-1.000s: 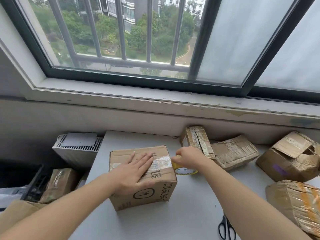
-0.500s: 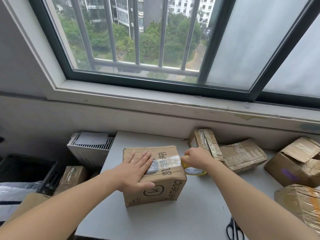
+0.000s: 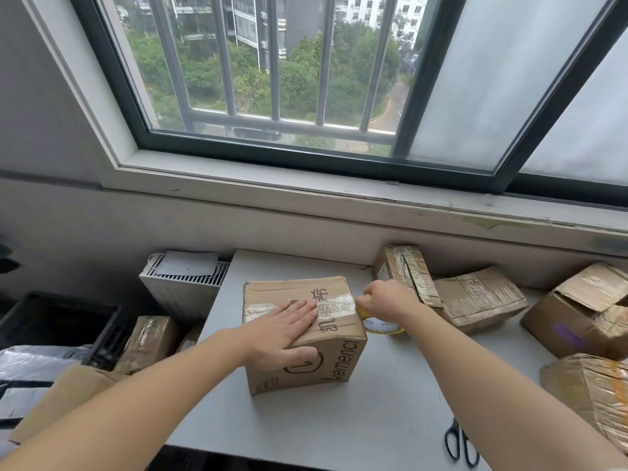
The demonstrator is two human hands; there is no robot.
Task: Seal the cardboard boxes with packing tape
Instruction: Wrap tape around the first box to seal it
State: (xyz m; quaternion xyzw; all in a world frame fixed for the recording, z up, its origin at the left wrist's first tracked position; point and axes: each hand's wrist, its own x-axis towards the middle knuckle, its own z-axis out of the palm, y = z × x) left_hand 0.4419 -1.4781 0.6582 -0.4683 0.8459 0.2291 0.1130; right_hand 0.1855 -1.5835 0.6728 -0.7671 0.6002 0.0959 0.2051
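Observation:
A brown cardboard box (image 3: 333,362) with black print stands on the grey table (image 3: 373,419). A strip of clear tape (image 3: 334,305) runs across its top. My left hand (image 3: 285,329) lies flat on the top, fingers straight, pressing the tape down, thumb over the front edge. My right hand (image 3: 385,299) grips the tape roll (image 3: 382,326) at the box's right edge; the roll is mostly hidden under the hand, with its yellow-rimmed white core showing below.
Several taped, crumpled boxes (image 3: 475,297) lie along the wall and at the right (image 3: 584,311). Black scissors (image 3: 460,443) rest near the table's front right. Left of the table stand a white radiator (image 3: 183,283), a black crate (image 3: 61,321) and more parcels (image 3: 149,341).
My left hand has slid a little left along the tape on the box top. My right hand stays at the box's right edge with the roll. The camera has tilted up slightly.

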